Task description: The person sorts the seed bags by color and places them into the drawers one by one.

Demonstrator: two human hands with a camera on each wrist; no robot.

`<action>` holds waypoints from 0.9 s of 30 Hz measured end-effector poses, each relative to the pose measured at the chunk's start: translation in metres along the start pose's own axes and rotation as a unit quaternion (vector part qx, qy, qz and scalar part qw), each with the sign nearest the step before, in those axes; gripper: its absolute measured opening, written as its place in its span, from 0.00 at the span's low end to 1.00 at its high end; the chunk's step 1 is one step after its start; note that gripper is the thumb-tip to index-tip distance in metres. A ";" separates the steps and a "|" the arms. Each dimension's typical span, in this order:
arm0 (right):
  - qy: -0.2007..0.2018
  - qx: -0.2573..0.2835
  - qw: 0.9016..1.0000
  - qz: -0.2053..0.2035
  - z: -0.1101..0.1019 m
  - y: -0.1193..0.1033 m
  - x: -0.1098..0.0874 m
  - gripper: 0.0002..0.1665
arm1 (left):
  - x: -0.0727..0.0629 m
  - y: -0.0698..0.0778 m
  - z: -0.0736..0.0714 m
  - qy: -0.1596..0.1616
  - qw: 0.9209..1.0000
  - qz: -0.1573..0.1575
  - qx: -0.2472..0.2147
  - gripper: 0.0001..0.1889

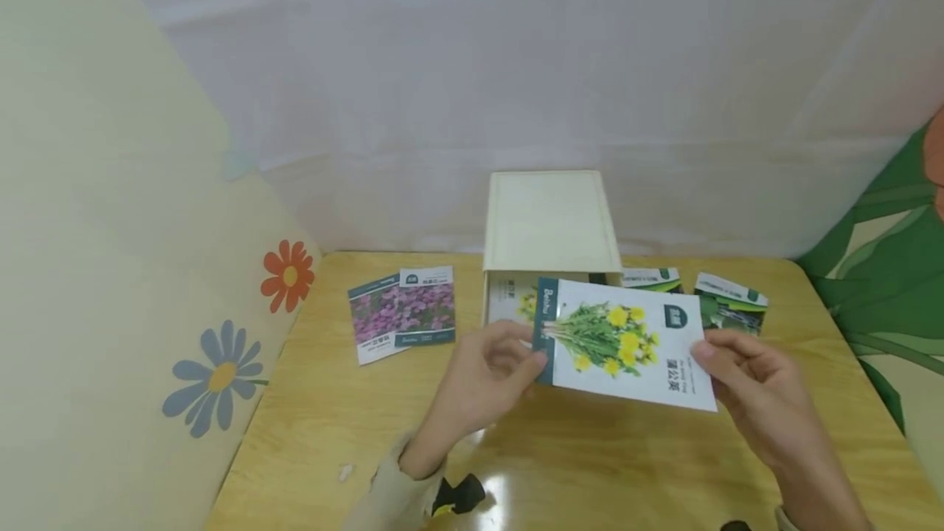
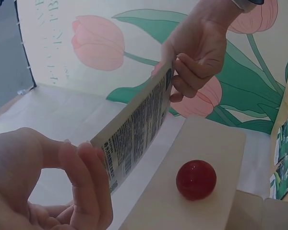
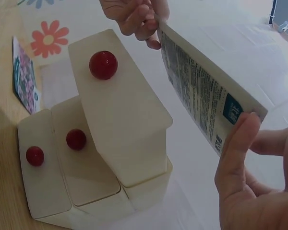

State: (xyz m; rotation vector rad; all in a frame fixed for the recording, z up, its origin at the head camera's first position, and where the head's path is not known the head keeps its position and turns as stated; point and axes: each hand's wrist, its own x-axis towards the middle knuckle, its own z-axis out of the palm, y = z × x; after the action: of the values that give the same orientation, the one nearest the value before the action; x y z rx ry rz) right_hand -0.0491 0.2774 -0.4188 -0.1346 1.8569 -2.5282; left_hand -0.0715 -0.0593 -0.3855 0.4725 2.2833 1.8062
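A white seed packet point(image 1: 612, 342) with yellow dandelions on its front is held up sideways between both hands. My left hand point(image 1: 487, 379) pinches its dark green end between thumb and fingers. At the opposite end, my right hand point(image 1: 770, 400) pinches the white edge near the green logo. The printed back of the packet point(image 3: 197, 86) shows in the right wrist view. Just behind it stands a white drawer box point(image 1: 549, 224), its top drawer point(image 3: 120, 105) pulled out. Another dandelion packet point(image 1: 509, 297) lies inside that drawer, partly hidden by the held one.
Two purple-flower packets point(image 1: 425, 310) overlap on the wooden table point(image 1: 310, 433) left of the box. To the right lie green packets point(image 1: 726, 301), partly covered by the held packet and right hand. Red knobs point(image 3: 76, 139) mark the lower drawers. A painted wall point(image 1: 111, 228) borders the left side.
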 end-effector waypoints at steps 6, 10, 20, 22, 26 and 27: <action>-0.060 -0.032 0.997 0.022 0.003 -0.001 -0.002 0.23 | -0.005 -0.003 -0.006 0.032 0.999 -0.025 -0.016 0.15; -0.084 -0.043 0.995 0.017 0.007 0.001 -0.003 0.23 | -0.007 -0.005 -0.010 0.046 0.999 -0.017 -0.024 0.15; -0.096 -0.057 0.994 0.011 0.022 0.005 0.002 0.20 | -0.011 -0.012 -0.018 0.079 0.996 -0.035 -0.030 0.16; -0.085 -0.064 0.994 0.018 0.025 0.004 0.002 0.17 | -0.012 -0.013 -0.020 0.082 0.996 -0.032 -0.025 0.16; -0.073 -0.074 0.994 0.017 0.030 0.003 0.005 0.14 | -0.013 -0.014 -0.024 0.086 0.996 -0.020 -0.015 0.16; -0.072 -0.075 0.994 0.017 0.031 0.004 0.006 0.14 | -0.013 -0.015 -0.026 0.086 0.996 -0.020 -0.013 0.16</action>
State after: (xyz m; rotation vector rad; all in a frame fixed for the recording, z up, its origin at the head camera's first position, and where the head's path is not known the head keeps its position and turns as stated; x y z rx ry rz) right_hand -0.0530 0.2465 -0.4125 -0.2761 1.9735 -2.2884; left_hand -0.0701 -0.0905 -0.3943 0.2759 2.3577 1.9227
